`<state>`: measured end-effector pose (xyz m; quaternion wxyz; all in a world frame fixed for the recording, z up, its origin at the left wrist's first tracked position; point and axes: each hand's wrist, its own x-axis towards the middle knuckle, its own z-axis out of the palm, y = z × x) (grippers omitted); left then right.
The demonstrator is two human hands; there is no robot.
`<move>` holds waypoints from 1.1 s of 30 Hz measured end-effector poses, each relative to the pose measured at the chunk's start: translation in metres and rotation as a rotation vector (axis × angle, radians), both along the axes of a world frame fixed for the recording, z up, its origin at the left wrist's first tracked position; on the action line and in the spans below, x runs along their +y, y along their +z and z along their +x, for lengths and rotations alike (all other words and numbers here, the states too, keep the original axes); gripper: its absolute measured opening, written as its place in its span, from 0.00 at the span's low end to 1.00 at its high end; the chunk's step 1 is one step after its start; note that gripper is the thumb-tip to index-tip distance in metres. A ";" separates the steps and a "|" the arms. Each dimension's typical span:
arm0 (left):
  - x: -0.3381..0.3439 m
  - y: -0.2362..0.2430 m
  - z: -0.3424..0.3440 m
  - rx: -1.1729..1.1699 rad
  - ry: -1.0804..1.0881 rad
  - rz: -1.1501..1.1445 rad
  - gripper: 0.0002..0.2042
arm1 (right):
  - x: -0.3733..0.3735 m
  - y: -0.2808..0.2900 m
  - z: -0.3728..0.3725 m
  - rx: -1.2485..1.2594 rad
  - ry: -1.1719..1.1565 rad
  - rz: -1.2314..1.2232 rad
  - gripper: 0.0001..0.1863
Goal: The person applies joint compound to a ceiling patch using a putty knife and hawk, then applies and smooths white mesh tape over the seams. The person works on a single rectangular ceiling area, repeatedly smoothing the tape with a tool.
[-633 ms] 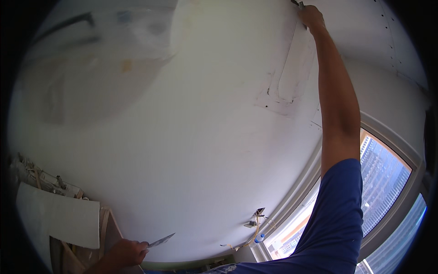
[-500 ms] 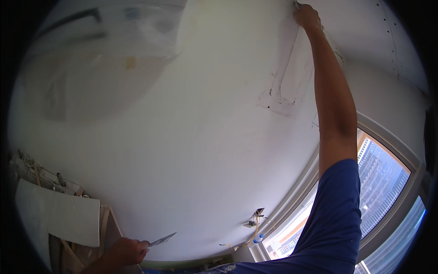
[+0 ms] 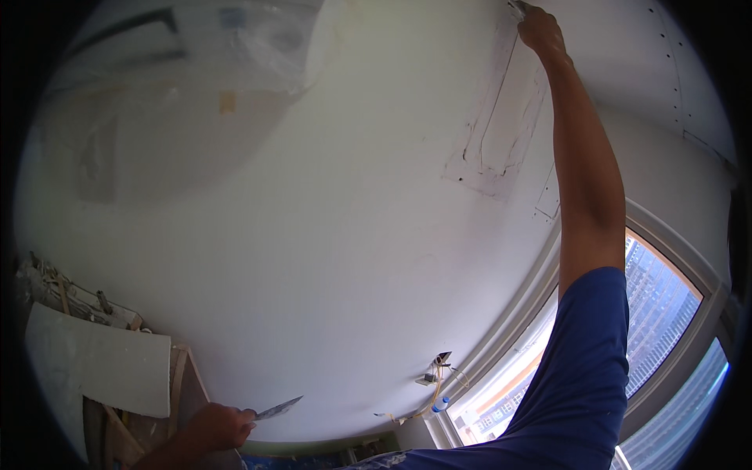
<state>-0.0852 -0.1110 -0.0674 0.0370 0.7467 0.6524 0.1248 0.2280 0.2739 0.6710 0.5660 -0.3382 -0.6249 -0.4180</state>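
My right hand (image 3: 542, 33) is stretched up to the top of the white wall (image 3: 329, 235), closed on a small grey tool (image 3: 517, 8) whose tip touches the surface. It sits at the upper end of a rectangular patch outlined in dark lines (image 3: 497, 125). My left hand (image 3: 218, 427) hangs low at the bottom left and grips a putty knife (image 3: 278, 408), its metal blade pointing right, away from the wall.
A large window (image 3: 666, 321) with tall buildings outside fills the lower right. Loose wires (image 3: 439, 372) stick out of the wall beside its frame, above a small blue bottle (image 3: 441, 405). A white board (image 3: 98, 368) and scrap wood lean at the lower left. Plastic sheeting (image 3: 164, 102) covers the upper left.
The view has shifted slightly. My right hand stays at the top of the patch and my left hand keeps the putty knife low.
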 end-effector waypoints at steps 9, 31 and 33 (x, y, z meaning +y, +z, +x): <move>0.004 0.006 0.004 -0.003 0.072 0.143 0.13 | -0.036 -0.104 0.056 -0.241 0.005 0.016 0.25; -0.044 0.113 0.155 -1.721 0.259 0.298 0.12 | -0.128 -0.583 -0.078 -0.831 1.585 -0.749 0.40; -0.053 0.118 0.174 -1.515 0.404 0.453 0.13 | -0.108 -0.583 -0.086 -1.005 1.408 -0.676 0.34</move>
